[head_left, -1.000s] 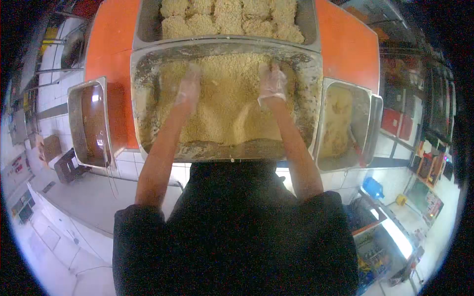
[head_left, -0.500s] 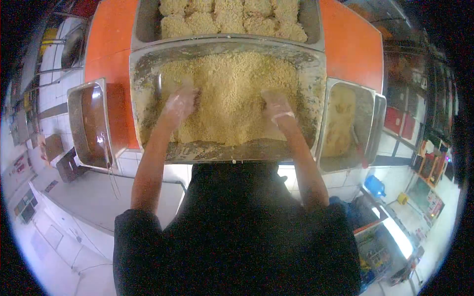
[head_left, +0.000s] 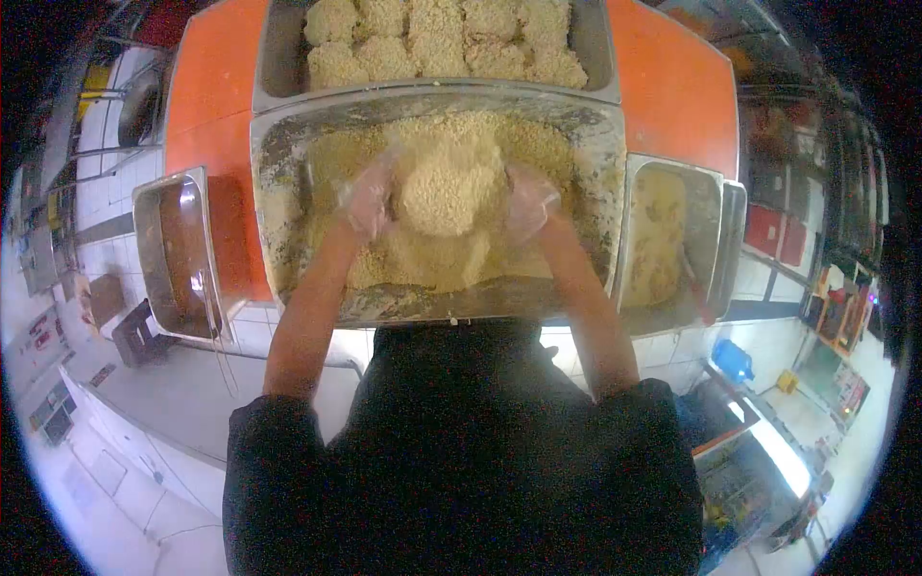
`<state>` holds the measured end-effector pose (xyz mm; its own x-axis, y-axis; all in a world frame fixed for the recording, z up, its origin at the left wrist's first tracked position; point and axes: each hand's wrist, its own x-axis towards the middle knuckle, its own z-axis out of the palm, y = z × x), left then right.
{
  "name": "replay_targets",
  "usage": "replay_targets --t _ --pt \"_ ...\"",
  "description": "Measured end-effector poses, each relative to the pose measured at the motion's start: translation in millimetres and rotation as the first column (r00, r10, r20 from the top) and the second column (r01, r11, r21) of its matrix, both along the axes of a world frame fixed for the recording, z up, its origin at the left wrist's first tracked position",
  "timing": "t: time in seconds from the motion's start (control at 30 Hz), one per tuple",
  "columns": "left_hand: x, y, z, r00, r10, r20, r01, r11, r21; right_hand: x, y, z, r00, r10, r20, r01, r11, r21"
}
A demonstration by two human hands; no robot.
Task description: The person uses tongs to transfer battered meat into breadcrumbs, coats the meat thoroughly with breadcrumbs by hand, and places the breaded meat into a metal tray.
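Observation:
My left hand (head_left: pixel 369 198) and my right hand (head_left: pixel 529 202), both in thin clear gloves, cup the two sides of a rounded heap of pale, crumbly breading (head_left: pixel 449 197). The heap is raised above the rest of the breading, and some loose crumbs fall below it. Whether a piece of food lies inside it, I cannot tell. My fingers are partly hidden behind and under the heap. A wide metal tray (head_left: pixel 288 245) holds the breading, its walls smeared with flour.
Behind stands another metal tray (head_left: pixel 286 77) with several crumb-coated pieces (head_left: pixel 437 43). A narrow metal pan with brownish contents (head_left: pixel 182 245) is at left, a pan of pale batter-like liquid (head_left: pixel 663 206) at right. An orange counter (head_left: pixel 216 115) surrounds them.
Both hands have come inward and gathered a heap of breading up between them. Half a second ago they were apart at the sides of the pile.

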<state>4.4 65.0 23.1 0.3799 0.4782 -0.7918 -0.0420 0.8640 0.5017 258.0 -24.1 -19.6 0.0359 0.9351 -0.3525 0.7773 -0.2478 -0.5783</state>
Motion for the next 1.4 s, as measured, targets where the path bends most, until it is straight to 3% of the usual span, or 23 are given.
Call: replay_targets --t 0.03,0.07,0.1,0.13,0.2,0.23,0.27,0.3,0.37,0.5,0.53,0.6,0.63,0.7,0.77,0.8,0.83,0.9,0.93,0.97,1.13,1.23,1.4 --pt "-13 2 -10 0.869 -0.238 -0.433 0.475 0.645 0.598 4 3 8 0.972 0.136 0.192 -0.149 0.987 0.053" --pt "-24 5 -22 0.584 -0.048 -0.81 0.8 -0.134 0.585 7 7 16 0.899 0.233 0.37 -0.283 0.955 0.086" --pt "-33 6 -38 0.582 -0.053 -0.812 0.801 -0.133 0.583 9 8 23 0.857 0.277 0.435 -0.354 0.929 0.106" --pt "-40 9 -56 0.818 -0.339 -0.465 0.567 0.338 0.751 10 8 26 0.851 0.294 0.435 -0.382 0.915 0.13" --pt "-44 4 -36 0.933 -0.358 0.023 0.283 0.774 0.566 6 -15 28 0.953 0.23 0.199 -0.269 0.942 0.199" --pt "-56 -7 -14 0.725 -0.522 -0.449 0.637 0.261 0.725 2 -30 25 0.987 0.16 0.007 -0.157 0.963 0.218" --pt "-59 -16 11 0.399 -0.352 -0.846 0.796 -0.325 0.511 -2 -42 33 0.98 0.086 -0.181 -0.047 0.977 0.21" --pt "-59 -23 19 0.4 -0.351 -0.846 0.795 -0.326 0.511 -6 -55 41 0.932 0.009 -0.363 0.064 0.98 0.189" --pt "-51 -38 33 0.228 -0.431 -0.873 0.927 -0.179 0.33 -11 -65 77 0.945 0.075 0.317 -0.092 0.995 0.042" --pt "-48 -71 25 -0.015 -0.592 -0.805 0.999 0.014 -0.029 -10 -96 -19 0.898 0.386 0.213 -0.311 0.897 -0.313" --pt "-52 -88 -9 0.29 -0.584 -0.758 0.956 0.205 0.208 -14 -103 -19 0.929 0.35 0.12 -0.326 0.928 -0.183" --pt "-43 -94 -10 0.574 -0.51 -0.641 0.818 0.383 0.428 -18 -115 -14 0.945 0.327 0.028 -0.326 0.944 -0.044" --pt "-40 -96 -4 0.669 -0.508 -0.542 0.736 0.558 0.384 -21 -122 -12 0.918 -0.094 -0.385 0.019 0.981 -0.195" --pt "-16 -84 47 0.757 -0.479 -0.445 0.632 0.709 0.313 -20 -119 -19 0.58 -0.514 -0.632 0.257 0.852 -0.456" --pt "6 -72 101 0.196 -0.47 -0.861 0.934 0.356 0.018 -14 -113 -26 0.659 -0.296 -0.691 0.178 0.954 -0.239" --pt "-3 -70 95 0.105 -0.43 -0.897 0.97 0.242 -0.003 -13 -113 -20 0.679 -0.224 -0.699 0.15 0.974 -0.167" --pt "-16 -70 75 0.119 -0.333 -0.935 0.989 0.127 0.081 -12 -103 19 0.84 -0.065 -0.538 0.125 0.989 0.075" --pt "-39 -67 24 0.366 -0.033 -0.93 0.913 -0.179 0.366 -14 -77 68 0.947 0.067 -0.315 0.034 0.951 0.307" --pt "-37 -62 7 0.445 0.083 -0.892 0.857 -0.328 0.397 -18 -64 80 0.994 0.059 0.095 -0.088 0.934 0.345" --pt "-15 -54 35 0.586 -0.097 -0.804 0.784 -0.184 0.593 -25 -51 85 0.872 0.026 0.49 -0.214 0.918 0.333" --pt "61 -32 8 0.539 -0.473 -0.697 0.752 -0.104 0.651 -64 1 44 0.938 0.152 0.31 -0.231 0.944 0.235" --pt "67 -27 -26 0.615 -0.652 -0.444 0.656 0.111 0.746 -74 8 24 0.955 0.189 0.23 -0.239 0.948 0.21" --pt "70 -32 -54 0.729 -0.684 0.01 0.477 0.519 0.709 -91 22 0 0.974 0.188 0.124 -0.21 0.957 0.198"
